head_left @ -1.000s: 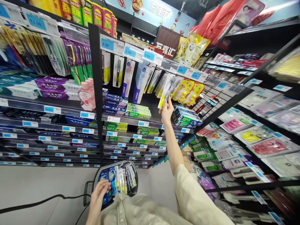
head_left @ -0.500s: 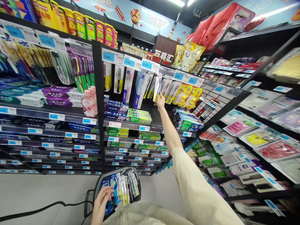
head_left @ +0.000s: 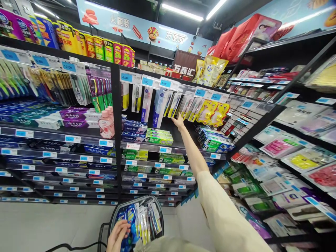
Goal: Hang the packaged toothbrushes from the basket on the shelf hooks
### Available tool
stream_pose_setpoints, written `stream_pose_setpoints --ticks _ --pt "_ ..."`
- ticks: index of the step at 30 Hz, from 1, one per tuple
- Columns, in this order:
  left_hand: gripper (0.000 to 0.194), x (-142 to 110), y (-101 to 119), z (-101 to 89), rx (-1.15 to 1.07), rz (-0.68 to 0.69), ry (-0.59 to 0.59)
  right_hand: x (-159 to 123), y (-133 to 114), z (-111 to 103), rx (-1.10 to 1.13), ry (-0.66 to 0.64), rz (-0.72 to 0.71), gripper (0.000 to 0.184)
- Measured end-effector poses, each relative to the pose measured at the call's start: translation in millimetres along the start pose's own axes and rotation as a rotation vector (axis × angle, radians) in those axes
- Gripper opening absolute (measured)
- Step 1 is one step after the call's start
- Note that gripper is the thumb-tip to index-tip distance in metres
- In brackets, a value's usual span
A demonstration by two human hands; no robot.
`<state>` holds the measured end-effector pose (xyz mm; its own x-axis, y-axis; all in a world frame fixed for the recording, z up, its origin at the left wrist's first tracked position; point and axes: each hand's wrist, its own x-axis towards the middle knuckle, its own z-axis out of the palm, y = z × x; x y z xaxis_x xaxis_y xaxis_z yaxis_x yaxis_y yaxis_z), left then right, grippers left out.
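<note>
My right hand [head_left: 179,122] is stretched up to a row of hanging toothbrush packs. Its fingers pinch the bottom edge of a yellow-and-white toothbrush pack [head_left: 174,105] that hangs on its hook among the others. My left hand [head_left: 118,235] is low at the bottom of the view, its fingers spread and resting on blue packets inside a dark shopping basket [head_left: 112,217]. The basket holds several toothbrush packs standing on edge.
Black shelving [head_left: 116,122] fills the left and centre, with toothpaste boxes [head_left: 159,135], pink mouthwash bottles [head_left: 107,122] and blue price tags. An angled rack [head_left: 286,154] of flat packets runs along the right. A black cable [head_left: 70,247] lies on the pale floor.
My right hand carried the toothbrush pack left and up to the hanging row, where the pack now hangs. The view tilted upward. My left hand stayed in the basket.
</note>
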<state>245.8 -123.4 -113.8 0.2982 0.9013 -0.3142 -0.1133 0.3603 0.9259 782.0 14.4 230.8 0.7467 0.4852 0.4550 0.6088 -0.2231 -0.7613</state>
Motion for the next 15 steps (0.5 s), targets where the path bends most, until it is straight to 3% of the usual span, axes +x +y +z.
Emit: stream_pose_setpoints --ticks 4,8,11,15 --pt "0.064 4.8 -9.5 -4.9 -0.003 -0.005 -0.032 -36.7 -7.7 -2.6 0.130 0.025 0.080 0.069" --pt "0.059 11.2 -12.5 -7.3 0.018 -0.029 -0.067 -100.0 -20.0 -14.8 0.321 -0.111 -0.067 0.040" --pt "0.060 12.8 -5.1 -5.3 0.044 -0.088 -0.125 -160.0 -29.0 -33.3 0.414 -0.383 -0.149 0.036" --pt "0.057 1.3 19.5 6.5 0.071 -0.129 -0.178 -233.9 -13.3 -48.8 0.307 -0.983 -0.163 0.041"
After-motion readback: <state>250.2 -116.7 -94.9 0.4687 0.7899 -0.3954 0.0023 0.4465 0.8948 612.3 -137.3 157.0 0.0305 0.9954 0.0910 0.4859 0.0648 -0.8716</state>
